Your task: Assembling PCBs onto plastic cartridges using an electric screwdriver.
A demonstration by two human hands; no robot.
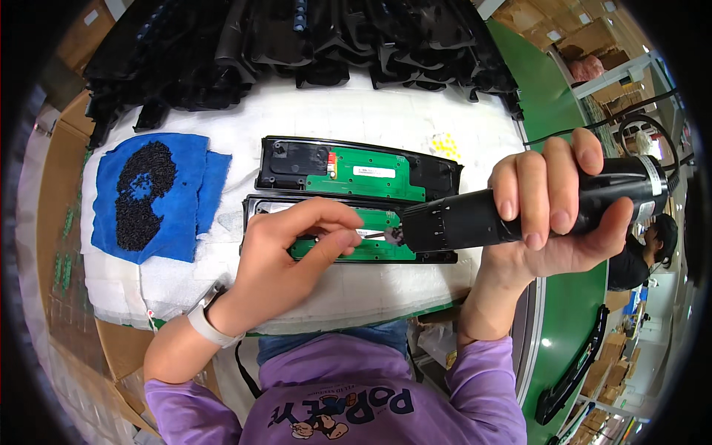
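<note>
My right hand [538, 189] is wrapped round a black electric screwdriver [463, 222], held almost level with its nose toward the left. The thin bit at that nose reaches toward my left hand [278, 259]. There the thumb and index finger are pinched together close to the bit's tip; whatever lies between them is too small to make out. Beneath both hands is a long black plastic housing [437, 258] with a green circuit board [386, 255], partly covered by fingers and tool. Behind it lies a similar housing [285, 162], its green board [371, 187] bearing a white label.
A blue cloth [211, 178] at the left carries a heap of small black screws [137, 226]. Many black plastic housings [297, 44] are piled along the back. Yellow dot stickers [445, 144] lie at the right. The tool's black cable [645, 119] runs off right, where a person [630, 259] sits.
</note>
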